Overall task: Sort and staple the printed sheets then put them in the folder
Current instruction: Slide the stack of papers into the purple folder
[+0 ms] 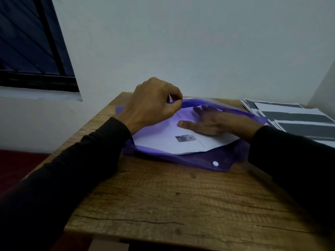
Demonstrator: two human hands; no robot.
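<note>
A translucent purple folder [203, 160] with a white snap button lies on the wooden table [172, 205]. My left hand [154, 102] pinches the folder's upper sheet and holds it lifted at the far edge. Printed sheets [170, 140], white with a small grey picture, lie partly inside the folder's mouth. My right hand [213, 124] lies flat on these sheets with its fingers straight, reaching under the lifted cover.
More printed sheets [293, 118] with dark bands are spread at the table's far right. A white wall stands behind the table and a dark window [30, 42] is at the upper left. No stapler is in view.
</note>
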